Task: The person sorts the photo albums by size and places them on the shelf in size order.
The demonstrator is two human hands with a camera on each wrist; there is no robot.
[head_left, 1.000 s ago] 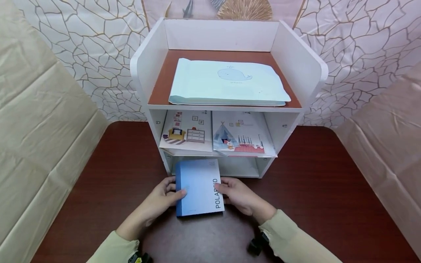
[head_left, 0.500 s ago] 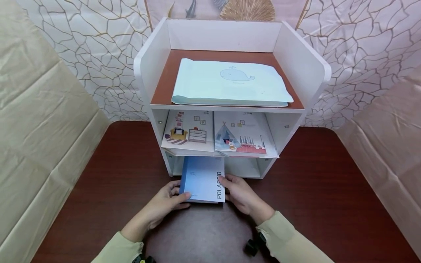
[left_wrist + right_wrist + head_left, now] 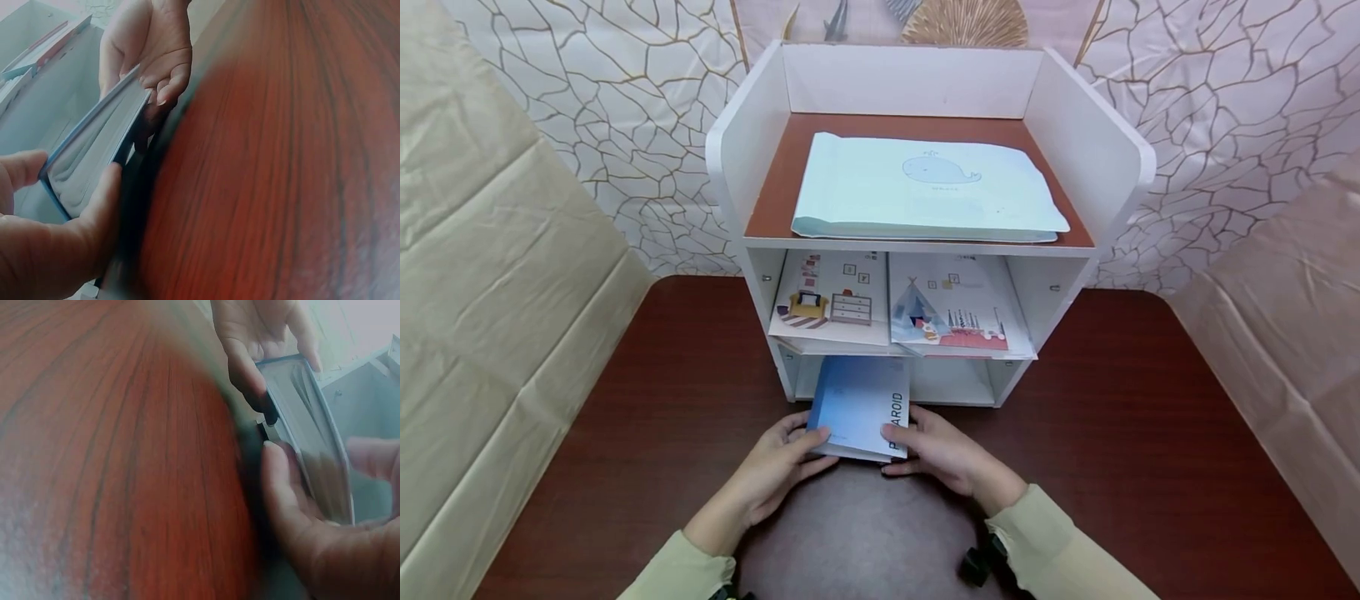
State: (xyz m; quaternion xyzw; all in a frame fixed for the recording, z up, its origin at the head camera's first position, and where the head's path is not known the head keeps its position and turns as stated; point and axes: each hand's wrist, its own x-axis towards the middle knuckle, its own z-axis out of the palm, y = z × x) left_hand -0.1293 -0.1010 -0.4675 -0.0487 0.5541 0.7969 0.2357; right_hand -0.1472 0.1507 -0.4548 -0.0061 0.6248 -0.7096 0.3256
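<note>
A blue photo album with dark lettering along its right side lies between my two hands. Its far end reaches into the bottom compartment of the white shelf, under the middle board. My left hand grips the near left corner, thumb on the cover and fingers beneath. On the near right side, my right hand pinches it the same way, the thumb covering part of the lettering. Both wrist views show the album's page edges between the covers, slightly spread, with thumb and fingers on opposite faces.
The white shelf stands on a dark red wooden table. Two illustrated books, one with furniture and one with a tent, lie in its middle compartment. A pale book with a whale drawing rests on top.
The album has moved forward, its far end now under the middle board. Both hands still hold it, and the right thumb has shifted toward the near edge.
</note>
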